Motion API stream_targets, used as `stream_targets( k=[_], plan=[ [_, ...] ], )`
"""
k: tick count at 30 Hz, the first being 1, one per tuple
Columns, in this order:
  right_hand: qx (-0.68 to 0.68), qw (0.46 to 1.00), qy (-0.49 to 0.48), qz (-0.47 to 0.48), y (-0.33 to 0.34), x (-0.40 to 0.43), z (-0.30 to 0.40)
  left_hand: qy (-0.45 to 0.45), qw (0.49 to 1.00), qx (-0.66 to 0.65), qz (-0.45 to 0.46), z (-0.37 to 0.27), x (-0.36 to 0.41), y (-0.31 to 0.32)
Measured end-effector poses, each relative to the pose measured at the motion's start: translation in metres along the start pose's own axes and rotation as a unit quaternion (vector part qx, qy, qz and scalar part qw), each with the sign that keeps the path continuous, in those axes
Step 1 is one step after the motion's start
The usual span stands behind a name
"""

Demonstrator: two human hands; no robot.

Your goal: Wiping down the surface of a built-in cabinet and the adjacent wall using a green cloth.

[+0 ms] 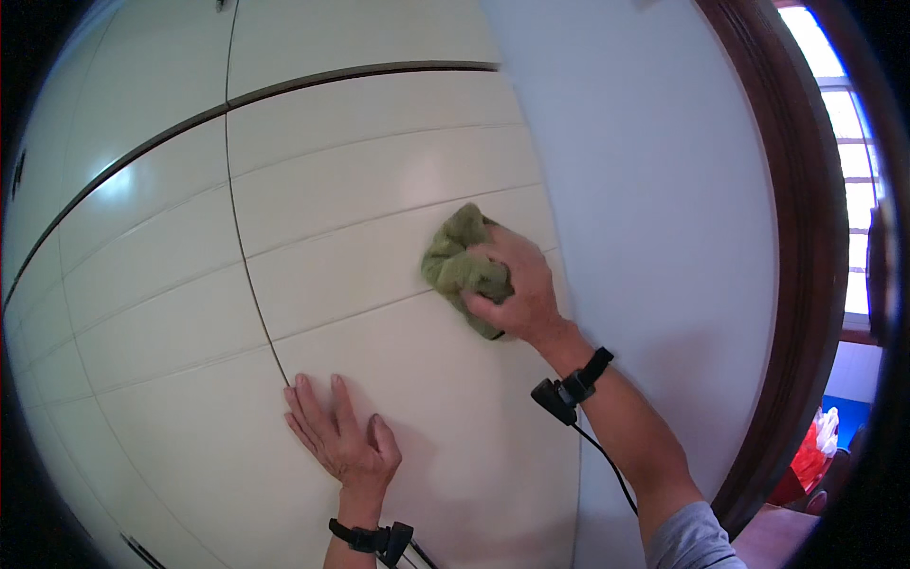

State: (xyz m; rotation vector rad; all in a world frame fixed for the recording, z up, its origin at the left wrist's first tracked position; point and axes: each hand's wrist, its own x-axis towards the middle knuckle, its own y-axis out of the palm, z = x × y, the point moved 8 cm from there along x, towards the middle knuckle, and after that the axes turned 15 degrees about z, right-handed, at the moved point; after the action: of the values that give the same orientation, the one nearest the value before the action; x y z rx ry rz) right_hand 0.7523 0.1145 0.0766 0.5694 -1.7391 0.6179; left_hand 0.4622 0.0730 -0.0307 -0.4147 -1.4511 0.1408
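A bunched green cloth (462,267) lies against a cream cabinet door panel (384,249), close to its right edge. My right hand (515,281) grips the cloth from the right, fingers curled into its folds. Lower and to the left, my left hand (348,434) rests on the same panel, holding nothing, its fingers spread. Its fingertips are at the dark vertical gap between two doors. Each wrist wears a black strap with a small black device and a cable.
A pale wall (661,213) adjoins the panel at the right, followed by a dark wooden door frame (803,213). Past the frame are a window (857,213) and a red bag (807,459). A dark horizontal strip (355,72) crosses above the doors.
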Motion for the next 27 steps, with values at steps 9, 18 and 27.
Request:
stream_targets(
  k=[9,18,27],
  plan=[
    [0.022,0.980,0.176,-0.088,-0.011,-0.018,-0.040,0.018,0.999,0.016,-0.022,0.011,-0.002,0.003],
    [0.018,0.970,0.233,-0.072,-0.038,-0.003,-0.057,0.010,1.000,0.000,-0.006,0.006,-0.001,0.002],
    [-0.015,0.980,0.182,-0.075,-0.033,-0.033,-0.041,0.015,0.999,0.018,-0.026,0.001,0.000,0.001]
  ],
)
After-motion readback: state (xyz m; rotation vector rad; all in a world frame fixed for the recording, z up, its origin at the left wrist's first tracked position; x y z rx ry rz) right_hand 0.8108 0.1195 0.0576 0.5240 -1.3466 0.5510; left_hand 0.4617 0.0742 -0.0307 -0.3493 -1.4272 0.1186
